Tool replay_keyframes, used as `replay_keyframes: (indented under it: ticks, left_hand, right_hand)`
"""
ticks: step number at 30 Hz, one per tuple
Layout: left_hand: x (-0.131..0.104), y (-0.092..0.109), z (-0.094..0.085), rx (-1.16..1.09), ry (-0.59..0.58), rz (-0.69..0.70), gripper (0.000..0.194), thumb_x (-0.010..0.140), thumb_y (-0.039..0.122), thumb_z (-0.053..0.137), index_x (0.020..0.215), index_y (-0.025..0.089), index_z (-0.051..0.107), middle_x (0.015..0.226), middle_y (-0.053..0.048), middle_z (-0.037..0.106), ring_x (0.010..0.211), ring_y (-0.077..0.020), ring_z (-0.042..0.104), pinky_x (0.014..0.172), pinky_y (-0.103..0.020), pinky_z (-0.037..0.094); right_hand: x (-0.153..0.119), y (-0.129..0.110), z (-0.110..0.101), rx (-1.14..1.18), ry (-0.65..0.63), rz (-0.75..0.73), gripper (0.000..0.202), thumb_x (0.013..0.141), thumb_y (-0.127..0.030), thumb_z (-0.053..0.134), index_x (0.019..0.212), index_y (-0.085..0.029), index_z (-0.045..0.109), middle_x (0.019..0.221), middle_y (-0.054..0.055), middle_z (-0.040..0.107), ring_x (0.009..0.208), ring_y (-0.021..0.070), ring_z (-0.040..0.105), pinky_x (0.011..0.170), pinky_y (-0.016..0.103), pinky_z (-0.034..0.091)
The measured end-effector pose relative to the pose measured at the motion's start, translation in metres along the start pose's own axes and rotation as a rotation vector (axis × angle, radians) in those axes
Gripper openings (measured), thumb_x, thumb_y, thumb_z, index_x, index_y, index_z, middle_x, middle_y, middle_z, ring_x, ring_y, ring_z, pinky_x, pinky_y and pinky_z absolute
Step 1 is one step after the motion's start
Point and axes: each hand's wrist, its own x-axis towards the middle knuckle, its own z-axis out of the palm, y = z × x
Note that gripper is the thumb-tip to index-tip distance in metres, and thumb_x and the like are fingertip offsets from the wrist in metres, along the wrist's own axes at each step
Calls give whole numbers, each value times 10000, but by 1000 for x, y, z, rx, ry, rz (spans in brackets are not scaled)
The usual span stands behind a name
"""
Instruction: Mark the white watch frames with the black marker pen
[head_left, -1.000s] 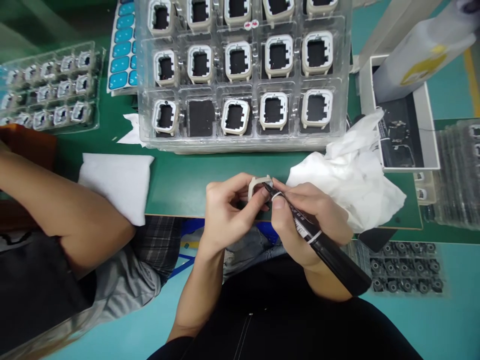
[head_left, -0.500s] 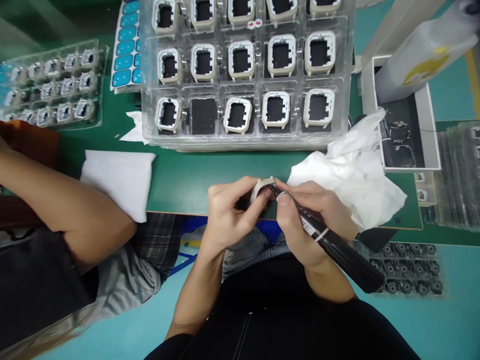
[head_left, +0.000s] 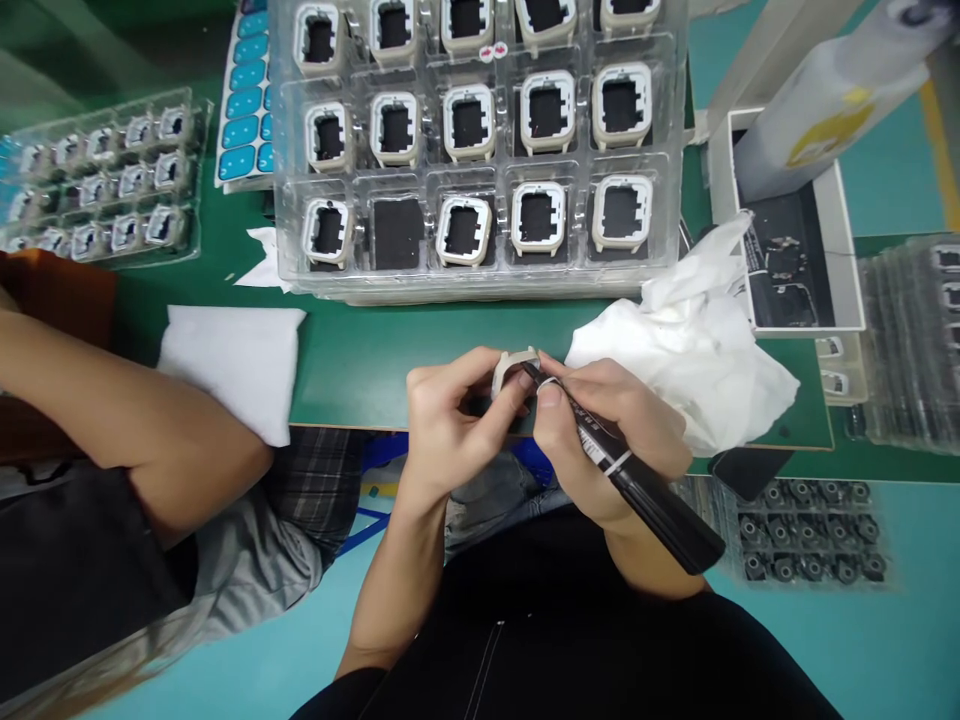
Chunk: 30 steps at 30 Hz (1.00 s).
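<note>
Both hands work close together just above the near edge of the desk point(head_left: 360, 350). The left hand point(head_left: 450, 420) is curled shut around a small cream square frame point(head_left: 514, 362), pinching it between thumb and fingers so its open face tilts toward the right. The right hand point(head_left: 600, 430) is closed in a writing grip on a black marker point(head_left: 637, 485), whose long axis runs from lower right up to the left, tip touching the frame's upper right edge. Just right of the hands lies a crumpled white cloth point(head_left: 690, 350); a folded white pad point(head_left: 232, 365) sits at the left. Farther back, a clear tray point(head_left: 480, 285) holds rows of similar frames, one near-row pocket bare. Another person's forearm point(head_left: 135, 420) rests at the left.
</note>
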Motion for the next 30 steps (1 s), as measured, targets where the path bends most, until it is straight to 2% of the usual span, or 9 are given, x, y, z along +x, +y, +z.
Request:
replay_keyframes:
  ticks: [7, 13, 24, 30]
  left_hand:
    - [1, 0, 0, -15, 1, -29, 152, 982, 268, 735, 859, 179, 743, 639, 29, 684, 516, -76, 563, 511, -196, 441]
    - [1, 0, 0, -36, 0, -10, 150, 975, 225, 738, 839, 166, 721, 628, 37, 669, 505, -57, 546, 493, -170, 419]
    - [1, 0, 0, -30, -7, -8, 124, 961, 191, 741, 842, 162, 721, 629, 42, 671, 506, -52, 560, 500, -151, 433]
    - [1, -1, 0, -144, -14, -94, 116, 925, 191, 807, 842, 165, 730, 647, 42, 687, 533, -62, 615, 515, -138, 472]
  right_hand:
    - [2, 2, 2, -12, -13, -17, 192, 865, -95, 750, 936, -255, 672, 867, -4, 784, 811, 206, 812, 687, 327, 710]
    - [0, 1, 0, 3, 0, -1, 197, 862, -92, 764, 989, -227, 700, 956, 45, 809, 839, 212, 816, 689, 322, 699]
    - [0, 1, 1, 13, -5, 6, 198, 852, -79, 770, 974, -218, 698, 931, 35, 799, 855, 218, 822, 726, 320, 703]
    - [-1, -1, 2, 49, 25, 30, 192, 854, -81, 768, 952, -222, 680, 891, 21, 788, 854, 227, 829, 755, 337, 720]
